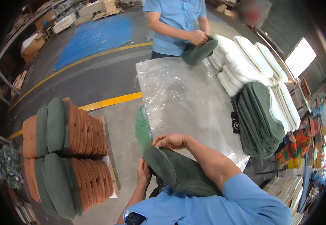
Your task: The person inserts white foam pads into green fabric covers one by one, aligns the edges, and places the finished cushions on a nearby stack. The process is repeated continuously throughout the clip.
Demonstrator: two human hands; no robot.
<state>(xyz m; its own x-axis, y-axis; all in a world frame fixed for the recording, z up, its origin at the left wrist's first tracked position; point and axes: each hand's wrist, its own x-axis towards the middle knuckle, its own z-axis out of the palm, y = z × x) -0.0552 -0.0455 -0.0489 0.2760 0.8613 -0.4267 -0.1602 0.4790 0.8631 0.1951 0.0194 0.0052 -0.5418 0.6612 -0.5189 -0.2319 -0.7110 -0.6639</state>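
Both hands, left (144, 173) and right (170, 141), grip green cushion (178, 172) | plastic bag (148, 123) mouth starting over it | bagging barely begun, tabletop (193, 112) near

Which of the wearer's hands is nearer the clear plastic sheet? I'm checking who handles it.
Right. The right hand lies at the clear plastic sheet's near edge; the left hand grips the green cushion lower down.

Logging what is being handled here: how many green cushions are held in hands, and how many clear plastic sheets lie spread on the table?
green cushion, gripped by left hand and right hand: 1
co-worker's green cushion: 1
clear plastic sheet: 1
Total: 3
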